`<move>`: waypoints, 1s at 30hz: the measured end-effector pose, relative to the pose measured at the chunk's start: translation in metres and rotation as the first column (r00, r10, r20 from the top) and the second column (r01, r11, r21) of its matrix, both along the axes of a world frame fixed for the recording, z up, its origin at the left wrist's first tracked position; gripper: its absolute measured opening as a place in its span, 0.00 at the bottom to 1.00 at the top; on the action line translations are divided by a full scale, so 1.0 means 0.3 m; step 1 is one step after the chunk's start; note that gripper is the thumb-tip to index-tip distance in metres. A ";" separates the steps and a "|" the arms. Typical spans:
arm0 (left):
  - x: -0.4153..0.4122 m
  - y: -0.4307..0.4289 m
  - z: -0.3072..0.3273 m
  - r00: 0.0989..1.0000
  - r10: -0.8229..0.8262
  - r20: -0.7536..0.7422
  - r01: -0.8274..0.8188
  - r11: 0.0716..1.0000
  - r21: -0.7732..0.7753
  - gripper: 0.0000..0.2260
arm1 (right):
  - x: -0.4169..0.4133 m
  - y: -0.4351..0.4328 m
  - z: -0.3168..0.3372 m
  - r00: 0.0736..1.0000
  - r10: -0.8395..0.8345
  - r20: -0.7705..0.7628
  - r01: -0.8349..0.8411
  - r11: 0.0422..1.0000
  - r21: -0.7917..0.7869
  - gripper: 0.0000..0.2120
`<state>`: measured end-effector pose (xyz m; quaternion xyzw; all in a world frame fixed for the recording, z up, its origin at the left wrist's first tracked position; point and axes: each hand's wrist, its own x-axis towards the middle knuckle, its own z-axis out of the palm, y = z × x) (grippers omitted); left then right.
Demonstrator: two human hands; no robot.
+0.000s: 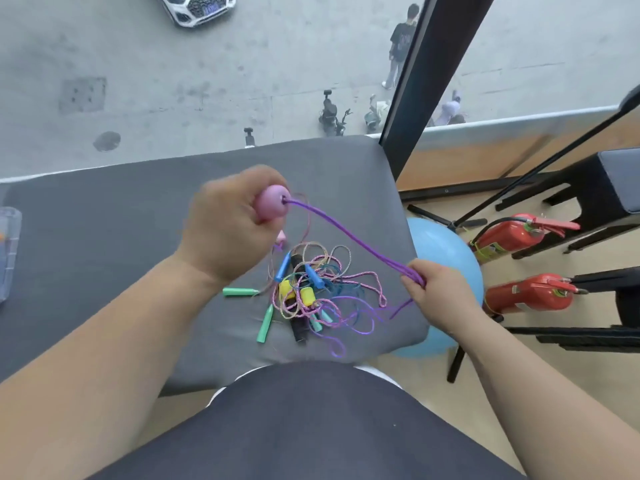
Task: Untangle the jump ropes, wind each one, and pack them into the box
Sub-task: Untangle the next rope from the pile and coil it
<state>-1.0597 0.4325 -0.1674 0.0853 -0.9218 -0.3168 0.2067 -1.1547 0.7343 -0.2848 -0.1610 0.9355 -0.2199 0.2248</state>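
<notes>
Lying in the tangle are three green handles (240,291), two blue handles (283,267), two yellow handles (286,289) and two black handles (299,329). Two red fire extinguishers (509,236) are lying on the floor at right, beside one blue balloon (445,251).

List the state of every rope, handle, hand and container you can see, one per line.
left hand: closed around the pink handle, raised.
right hand: pinching the purple rope.
purple rope: stretched between the hands, tail still in the pile.
rope pile: tangled, lying on the grey table.
green handles: lying loose at the pile's edge.
clear box: at the table's left edge, mostly out of frame.
</notes>
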 end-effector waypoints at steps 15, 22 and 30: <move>0.266 -0.091 -0.212 0.696 0.266 0.667 -0.537 0.810 0.236 0.06 | -0.039 -0.055 0.226 0.915 -0.396 0.076 0.381 0.788 -0.484 0.09; 0.212 0.065 -0.130 0.840 -0.063 0.538 -0.536 0.052 0.843 0.07 | -0.016 -0.182 0.175 0.996 -0.078 -0.039 0.073 0.992 -0.102 0.27; 0.024 0.108 0.060 0.931 -0.107 0.350 -0.360 -0.086 0.929 0.08 | 0.270 -0.356 0.109 0.674 0.603 0.426 -0.419 0.787 -0.452 0.11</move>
